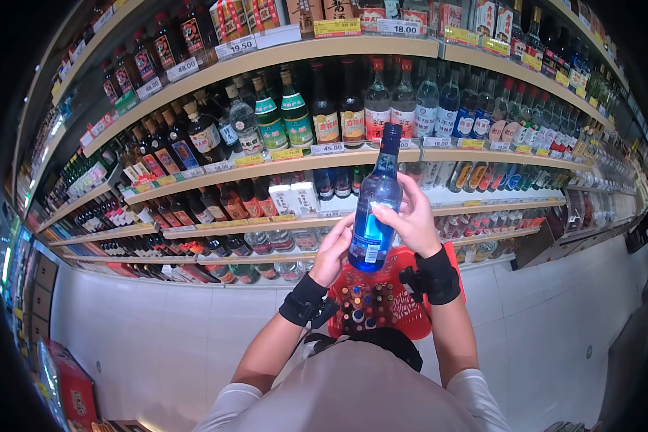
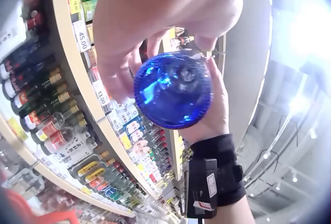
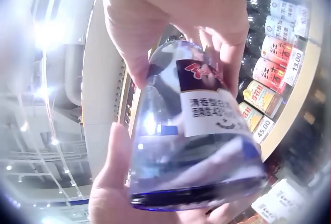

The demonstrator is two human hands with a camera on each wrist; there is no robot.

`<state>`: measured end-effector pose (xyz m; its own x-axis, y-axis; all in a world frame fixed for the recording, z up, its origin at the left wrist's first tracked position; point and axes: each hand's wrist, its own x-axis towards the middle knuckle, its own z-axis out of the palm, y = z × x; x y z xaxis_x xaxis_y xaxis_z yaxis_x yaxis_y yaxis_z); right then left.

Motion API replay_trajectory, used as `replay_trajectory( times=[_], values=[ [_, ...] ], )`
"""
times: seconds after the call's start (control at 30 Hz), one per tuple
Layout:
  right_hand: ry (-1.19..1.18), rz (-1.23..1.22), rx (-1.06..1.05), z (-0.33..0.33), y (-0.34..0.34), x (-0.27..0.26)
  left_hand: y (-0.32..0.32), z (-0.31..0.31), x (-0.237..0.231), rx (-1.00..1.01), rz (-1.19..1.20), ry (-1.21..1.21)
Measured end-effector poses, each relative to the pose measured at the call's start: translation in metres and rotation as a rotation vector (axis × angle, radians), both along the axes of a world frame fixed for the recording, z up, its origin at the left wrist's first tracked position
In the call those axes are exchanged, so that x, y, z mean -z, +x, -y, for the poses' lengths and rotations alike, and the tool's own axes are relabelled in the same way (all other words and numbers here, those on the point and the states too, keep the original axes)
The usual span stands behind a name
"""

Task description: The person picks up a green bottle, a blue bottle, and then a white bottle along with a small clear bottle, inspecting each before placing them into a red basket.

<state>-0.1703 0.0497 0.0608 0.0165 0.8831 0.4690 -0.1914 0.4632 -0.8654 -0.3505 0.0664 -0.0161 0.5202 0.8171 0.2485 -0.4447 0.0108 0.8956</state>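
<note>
A blue glass liquor bottle (image 1: 376,209) with a dark neck and cap is held up before the shelves, tilted with its base towards me. My right hand (image 1: 416,222) grips it around the middle, thumb lying across the front. Lower down, my left hand (image 1: 331,252) holds the bottle's left side near the base. The left wrist view looks straight at the round blue base (image 2: 173,89), with left-hand fingers curved beside it. A white label with dark print (image 3: 212,113) shows in the right wrist view. The fingers behind the bottle are partly hidden.
Below my hands is a red shopping basket (image 1: 450,259) with several capped bottles (image 1: 367,306) inside. Long curved shelves (image 1: 281,169) packed with bottles and price tags stand ahead. Pale tiled floor (image 1: 173,324) extends to both sides, and a red box (image 1: 72,389) stands at the lower left.
</note>
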Motion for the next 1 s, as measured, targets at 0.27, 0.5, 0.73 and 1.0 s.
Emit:
replay_trajectory(
  times=[0.27, 0.5, 0.73, 1.0],
  values=[
    [-0.021, 0.192, 0.190, -0.004, -0.005, 0.012, 0.005, 0.011, -0.007, -0.134, -0.005, 0.064],
    [-0.122, -0.067, -0.318, 0.002, 0.020, -0.017, -0.019, 0.006, 0.012, 0.581, 0.606, -0.382],
    [-0.132, -0.008, -0.336, -0.019, 0.015, -0.027, -0.025, 0.011, 0.017, 0.663, 0.568, -0.433],
    [-0.153, 0.016, -0.339, -0.025, 0.009, -0.025, -0.028, 0.020, 0.016, 0.626, 0.458, -0.403]
  ],
)
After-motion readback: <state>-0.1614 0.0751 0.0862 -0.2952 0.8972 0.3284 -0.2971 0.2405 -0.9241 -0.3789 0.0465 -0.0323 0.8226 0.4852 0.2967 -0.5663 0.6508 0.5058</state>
